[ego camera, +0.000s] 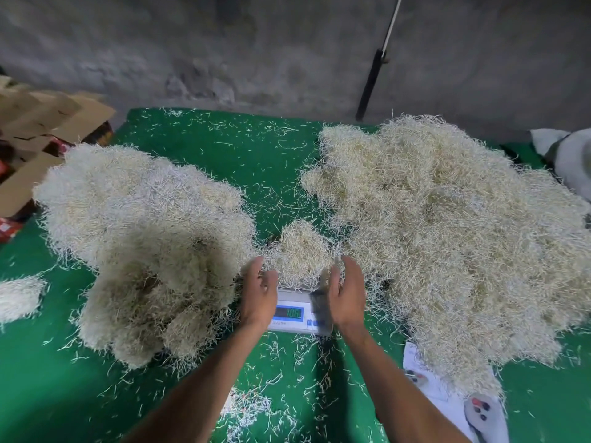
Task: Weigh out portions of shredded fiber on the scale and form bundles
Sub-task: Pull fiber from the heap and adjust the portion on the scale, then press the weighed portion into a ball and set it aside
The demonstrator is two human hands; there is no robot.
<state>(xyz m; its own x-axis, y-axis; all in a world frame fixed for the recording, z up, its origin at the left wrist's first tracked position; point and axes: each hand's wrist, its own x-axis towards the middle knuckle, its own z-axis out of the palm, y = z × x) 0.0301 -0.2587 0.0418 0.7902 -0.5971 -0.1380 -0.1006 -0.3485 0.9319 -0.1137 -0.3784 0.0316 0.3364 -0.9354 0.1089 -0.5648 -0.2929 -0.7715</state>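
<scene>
A small portion of pale shredded fiber (300, 251) lies heaped on a white digital scale (295, 314) whose lit display shows digits. My left hand (257, 292) hovers at the heap's left edge, fingers loosely bent, holding nothing. On the heap's right side, my right hand (347, 295) faces inward with relaxed fingers, also holding nothing. A big heap of rounded fiber bundles (144, 238) fills the left of the green table (249, 155). A larger loose fiber pile (454, 231) covers the right.
Cardboard boxes (48, 129) stand at the far left. A small fiber clump (19, 297) lies at the left edge. White paper (431, 385) lies at the lower right. A grey wall and a black-and-white pole (372, 78) are behind; white cloth (572, 158) lies at the right.
</scene>
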